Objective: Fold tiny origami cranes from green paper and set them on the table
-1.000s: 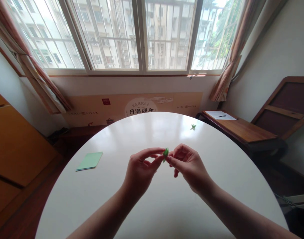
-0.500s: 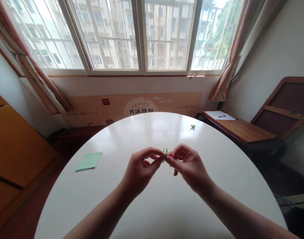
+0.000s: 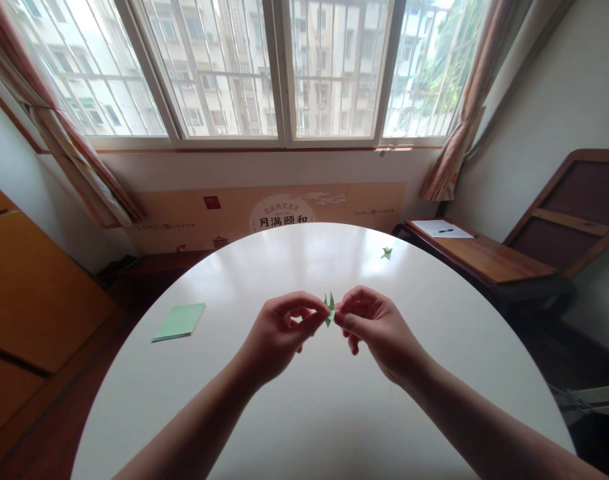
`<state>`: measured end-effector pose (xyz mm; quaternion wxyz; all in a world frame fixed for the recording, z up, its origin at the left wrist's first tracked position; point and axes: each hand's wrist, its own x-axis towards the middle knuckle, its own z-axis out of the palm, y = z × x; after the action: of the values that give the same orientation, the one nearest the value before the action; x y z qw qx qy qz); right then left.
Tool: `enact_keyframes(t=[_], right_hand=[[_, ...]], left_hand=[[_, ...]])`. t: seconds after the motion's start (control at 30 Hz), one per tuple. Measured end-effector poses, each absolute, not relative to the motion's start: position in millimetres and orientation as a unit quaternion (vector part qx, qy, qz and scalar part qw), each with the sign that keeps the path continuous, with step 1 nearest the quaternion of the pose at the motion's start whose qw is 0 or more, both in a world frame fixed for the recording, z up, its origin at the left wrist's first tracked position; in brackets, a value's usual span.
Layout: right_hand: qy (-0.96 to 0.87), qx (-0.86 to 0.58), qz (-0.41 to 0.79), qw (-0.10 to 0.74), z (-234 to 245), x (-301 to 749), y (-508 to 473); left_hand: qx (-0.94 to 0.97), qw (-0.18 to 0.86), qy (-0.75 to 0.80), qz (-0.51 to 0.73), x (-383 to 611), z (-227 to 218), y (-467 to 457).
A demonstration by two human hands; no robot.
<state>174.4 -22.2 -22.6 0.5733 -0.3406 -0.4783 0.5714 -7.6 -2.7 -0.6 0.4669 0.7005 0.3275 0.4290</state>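
Above the middle of a round white table point(image 3: 304, 413) I hold a tiny folded green paper figure point(image 3: 329, 307) between both hands. My left hand point(image 3: 279, 337) pinches its left side with thumb and forefinger. My right hand point(image 3: 377, 333) pinches its right side the same way. Two small pointed tips of the paper stick up between my fingertips. Most of the figure is hidden by my fingers.
A stack of pale green paper squares point(image 3: 179, 321) lies at the table's left. A small finished green folded figure point(image 3: 386, 252) sits at the far right of the table. A wooden side table point(image 3: 484, 257) with a sheet and pen point(image 3: 442, 230) stands to the right.
The green paper has gone from a closed bud shape to two spread points. My fingers have shifted slightly on it; both hands stay in the same place.
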Motion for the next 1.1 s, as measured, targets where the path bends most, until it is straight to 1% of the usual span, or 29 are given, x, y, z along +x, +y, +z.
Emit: enact_keyframes(t=[0.2,0.63,0.83,1.1], right_hand=[[-0.511,-0.347,0.548,0.564,-19.2,174.7,-22.5],[-0.533,-0.352,0.532,0.556,-25.4,175.6,-21.2],[-0.540,-0.353,0.510,0.569,-24.3,177.0,-23.6],[-0.550,-0.357,0.472,0.589,-23.9,175.6,-24.3]], left_hand=[[0.698,0.482,0.309,0.430,-8.5,-0.5,-1.1],[0.673,0.491,0.353,0.425,-6.8,-0.7,1.9],[0.610,0.537,0.372,0.449,-4.4,1.2,0.4],[0.602,0.578,0.404,0.374,-3.5,6.9,-4.1]])
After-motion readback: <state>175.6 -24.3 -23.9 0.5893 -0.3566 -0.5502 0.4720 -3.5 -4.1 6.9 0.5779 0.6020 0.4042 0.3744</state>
